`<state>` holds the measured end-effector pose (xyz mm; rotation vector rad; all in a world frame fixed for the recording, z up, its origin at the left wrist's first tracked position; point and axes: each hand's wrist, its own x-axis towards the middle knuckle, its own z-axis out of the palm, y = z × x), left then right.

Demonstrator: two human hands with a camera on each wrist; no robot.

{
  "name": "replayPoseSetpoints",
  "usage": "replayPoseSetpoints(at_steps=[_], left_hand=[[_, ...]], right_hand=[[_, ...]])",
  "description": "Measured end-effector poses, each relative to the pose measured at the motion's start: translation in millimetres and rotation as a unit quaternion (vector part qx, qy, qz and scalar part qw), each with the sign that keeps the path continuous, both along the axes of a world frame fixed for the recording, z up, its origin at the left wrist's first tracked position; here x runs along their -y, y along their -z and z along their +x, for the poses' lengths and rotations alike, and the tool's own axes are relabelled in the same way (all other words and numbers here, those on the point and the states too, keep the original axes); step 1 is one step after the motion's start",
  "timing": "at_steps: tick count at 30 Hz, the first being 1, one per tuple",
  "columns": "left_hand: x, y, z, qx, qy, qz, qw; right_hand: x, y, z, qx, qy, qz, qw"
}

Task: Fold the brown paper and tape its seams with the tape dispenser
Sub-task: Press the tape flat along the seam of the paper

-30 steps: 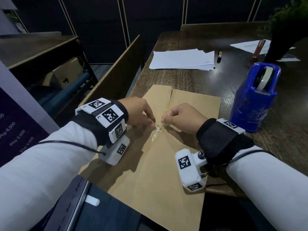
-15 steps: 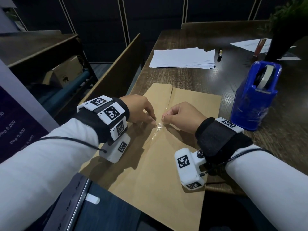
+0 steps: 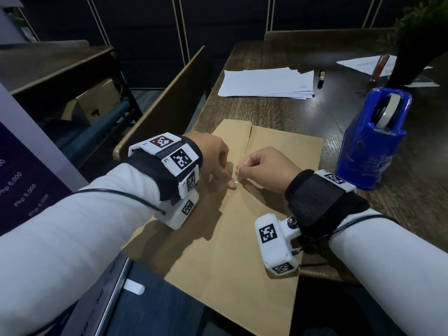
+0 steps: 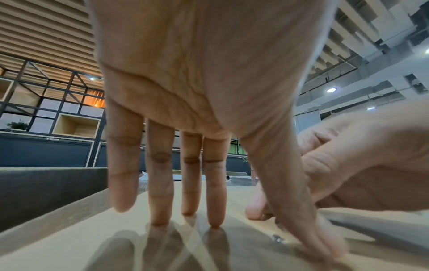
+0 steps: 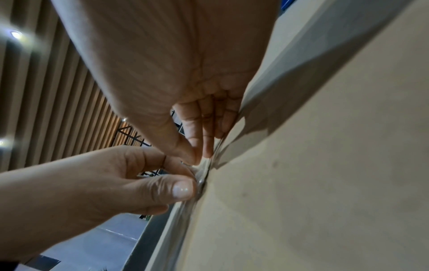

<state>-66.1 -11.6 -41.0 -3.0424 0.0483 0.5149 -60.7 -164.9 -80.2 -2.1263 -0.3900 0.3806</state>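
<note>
The brown paper (image 3: 230,251) lies folded flat on the dark wooden table (image 3: 278,112), its seam running away from me down the middle. My left hand (image 3: 226,177) rests on the paper with straight fingers, and its thumb (image 4: 320,238) presses a clear tape strip (image 5: 204,173) onto the seam. Just right of the seam, my right hand (image 3: 238,169) pinches the strip's free end between thumb and forefinger, a little above the paper. The blue tape dispenser (image 3: 373,141) stands upright to the right of the paper, untouched.
A stack of white sheets (image 3: 266,81) and a pen (image 3: 321,77) lie beyond the paper. More papers and a dark plant pot (image 3: 409,57) sit at the far right. A bench back (image 3: 164,105) runs along the table's left edge. The paper's near end overhangs the table.
My left thumb has slid slightly toward me along the seam. The right hand keeps its pinch on the tape in nearly the same place.
</note>
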Motion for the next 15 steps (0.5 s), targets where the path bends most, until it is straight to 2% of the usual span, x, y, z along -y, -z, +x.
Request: replayPoseSetpoints(at_steps=[7,15], left_hand=[[2.2,5.3,5.3,0.003,0.018,0.020,1.000],[0.5,5.5,7.6,0.004,0.039,-0.001,0.999]], right_hand=[[-0.1,1.2,0.5,0.005,0.000,-0.004,1.000],[-1.9,2.6,2.8,0.014,-0.004,-0.013,1.000]])
